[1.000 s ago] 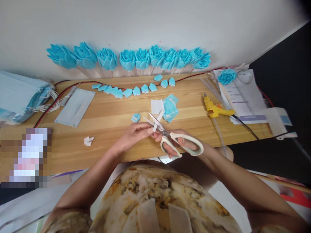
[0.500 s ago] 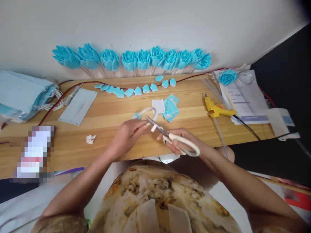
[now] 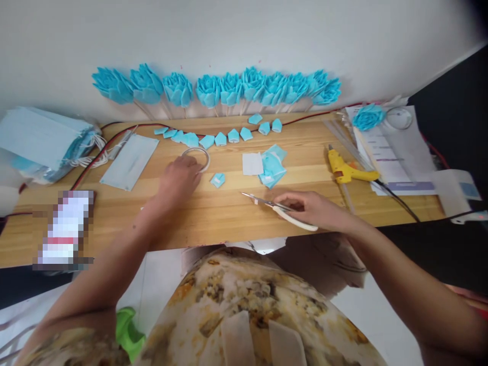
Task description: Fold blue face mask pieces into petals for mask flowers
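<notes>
My left hand is closed at the near left edge of a roll of tape low over the table; its fingertips are partly hidden. Scissors with cream handles are in my right hand, blades pointing left and nearly closed. A small white bit of tape clings to the blades. Between my hands lies one blue folded petal with a white strip on it. Behind the scissors are blue fabric pieces and a white square.
Blue fabric flowers on sticks lean along the wall, with a row of folded petals before them. A yellow glue gun and papers lie right. Face masks, a flat mask and a phone are left.
My left hand has moved left and away from me with the tape roll, apart from the scissors. My right hand has shifted slightly right with the scissors. The petal now shows fully.
</notes>
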Demonstrator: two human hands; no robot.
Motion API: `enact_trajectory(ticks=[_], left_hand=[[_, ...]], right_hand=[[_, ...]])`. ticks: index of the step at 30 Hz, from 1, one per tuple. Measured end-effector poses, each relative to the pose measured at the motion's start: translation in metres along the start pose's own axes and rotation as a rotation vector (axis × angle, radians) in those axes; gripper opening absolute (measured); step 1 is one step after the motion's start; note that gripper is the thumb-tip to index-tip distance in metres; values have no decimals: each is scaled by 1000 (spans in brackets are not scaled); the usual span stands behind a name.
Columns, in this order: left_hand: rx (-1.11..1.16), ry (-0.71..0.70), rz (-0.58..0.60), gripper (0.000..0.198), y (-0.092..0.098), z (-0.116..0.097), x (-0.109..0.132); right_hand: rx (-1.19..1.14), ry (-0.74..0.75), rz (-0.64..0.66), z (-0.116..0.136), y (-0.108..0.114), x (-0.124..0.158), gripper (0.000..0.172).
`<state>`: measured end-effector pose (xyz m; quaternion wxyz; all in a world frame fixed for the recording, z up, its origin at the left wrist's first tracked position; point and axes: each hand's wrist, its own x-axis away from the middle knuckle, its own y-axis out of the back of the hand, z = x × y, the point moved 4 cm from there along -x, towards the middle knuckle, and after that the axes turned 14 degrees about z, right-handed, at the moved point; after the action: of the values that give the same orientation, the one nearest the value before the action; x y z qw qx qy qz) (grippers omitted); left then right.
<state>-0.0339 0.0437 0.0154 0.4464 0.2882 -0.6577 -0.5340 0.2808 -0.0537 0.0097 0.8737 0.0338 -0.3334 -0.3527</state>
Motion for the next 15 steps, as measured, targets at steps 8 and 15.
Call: enact_trajectory(ticks=[8, 15], left_hand=[[372, -183, -316, 29, 8, -10, 19], [540, -692, -211, 24, 2, -100, 54]], right_hand=[[-373, -110, 347, -10, 23, -11, 56], [-92, -48, 355, -14, 45, -21, 49]])
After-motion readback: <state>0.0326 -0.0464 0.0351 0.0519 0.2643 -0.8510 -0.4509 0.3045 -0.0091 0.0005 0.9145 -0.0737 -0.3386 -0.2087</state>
